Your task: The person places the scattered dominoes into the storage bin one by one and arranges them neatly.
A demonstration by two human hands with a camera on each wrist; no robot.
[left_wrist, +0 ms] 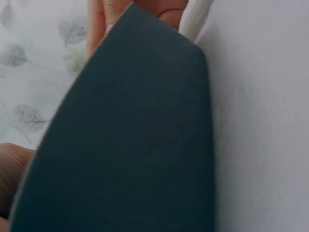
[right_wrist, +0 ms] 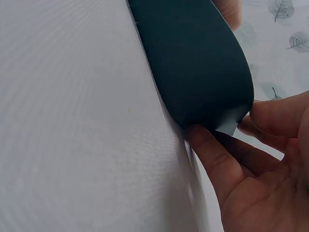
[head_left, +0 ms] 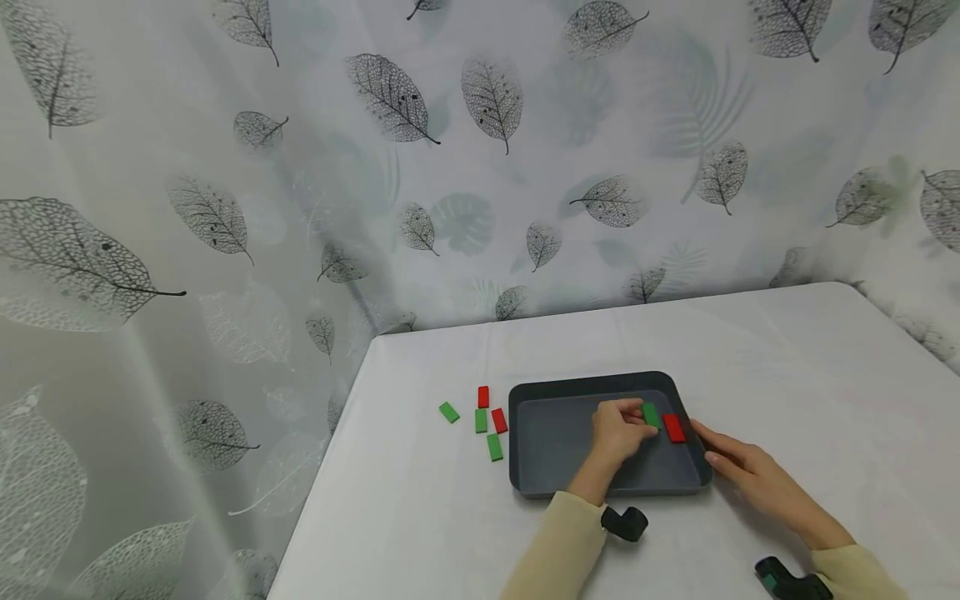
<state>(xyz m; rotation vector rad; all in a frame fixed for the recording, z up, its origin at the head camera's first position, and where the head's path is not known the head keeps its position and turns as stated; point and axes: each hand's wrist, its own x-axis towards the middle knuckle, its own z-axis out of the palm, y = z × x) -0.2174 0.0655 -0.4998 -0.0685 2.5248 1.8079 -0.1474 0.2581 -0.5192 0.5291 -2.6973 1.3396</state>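
In the head view, my left hand [head_left: 618, 433] reaches over the dark grey tray [head_left: 551, 492] and pinches a green block [head_left: 651, 416] between thumb and fingertips. Just right of that block, a red block [head_left: 673, 428] lies in the tray. My right hand [head_left: 753, 479] rests its extended fingers against the tray's right edge. In the right wrist view, fingers of my right hand [right_wrist: 270, 159] touch the outside of a tray corner [right_wrist: 207, 72]. The tray's outer wall [left_wrist: 145, 121] fills much of the left wrist view and hides the blocks.
Left of the tray, on the white-covered table [head_left: 405, 508], lie several loose blocks, among them a green one [head_left: 449, 412], an upper red one [head_left: 483, 397] and a lower green one [head_left: 495, 447]. A leaf-patterned curtain [head_left: 465, 283] hangs behind and to the left.
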